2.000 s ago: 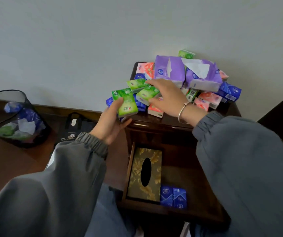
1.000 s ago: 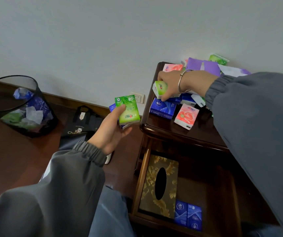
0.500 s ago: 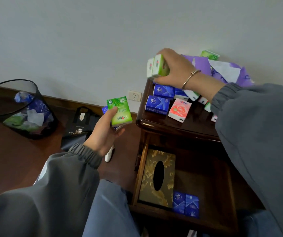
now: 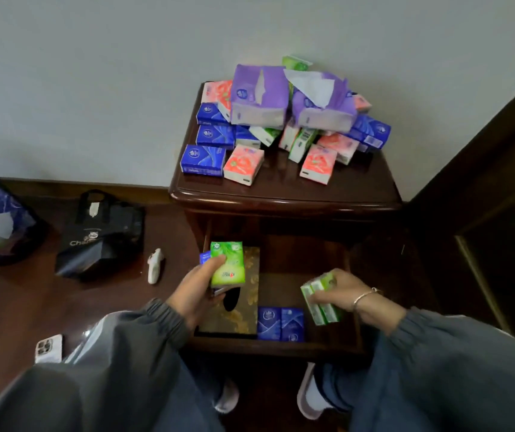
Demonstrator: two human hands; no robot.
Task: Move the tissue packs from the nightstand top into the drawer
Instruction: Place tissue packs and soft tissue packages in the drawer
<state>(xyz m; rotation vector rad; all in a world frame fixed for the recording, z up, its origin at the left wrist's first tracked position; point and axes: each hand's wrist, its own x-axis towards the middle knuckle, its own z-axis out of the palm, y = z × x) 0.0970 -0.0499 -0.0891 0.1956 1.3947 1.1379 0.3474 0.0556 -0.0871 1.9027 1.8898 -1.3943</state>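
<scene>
Two green packs, long axis running toward the person, hang low over the right side of the drawer, beside the blue packs. The fingers of the right hand are curled round them. The left hand grips a third green pack over the tissue box.

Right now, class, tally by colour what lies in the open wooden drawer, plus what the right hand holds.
In the open wooden drawer:
Gold patterned tissue box: 1
Small blue tissue packs: 2
In the right hand:
Small green tissue packs: 2
Total: 5
</scene>
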